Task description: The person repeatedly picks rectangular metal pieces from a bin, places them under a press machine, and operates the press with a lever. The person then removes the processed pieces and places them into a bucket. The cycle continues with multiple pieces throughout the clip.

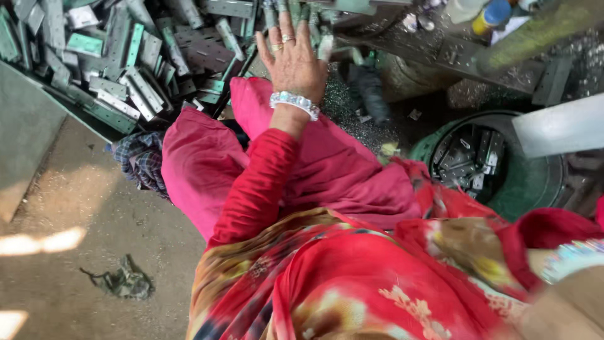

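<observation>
My left hand (292, 60) is stretched forward, back up and fingers spread, with rings on two fingers and a beaded bracelet at the wrist. Its fingertips rest among a heap of grey-green metal plates (135, 69); nothing is visibly gripped. A red sleeve covers that arm, which lies over my pink-clad knee (207, 157). My right hand (566, 308) is a blurred patch in the lower right corner, below a light bracelet. Whether it holds anything does not show.
A round green tub (525, 182) holding dark metal pieces stands at the right. Metal shavings cover the ground near a dark machine base (453, 56). A checked cloth (141, 160) lies by my knee and a rag (123, 282) on the concrete floor. A yellow-and-blue bottle (492, 16) is at the top right.
</observation>
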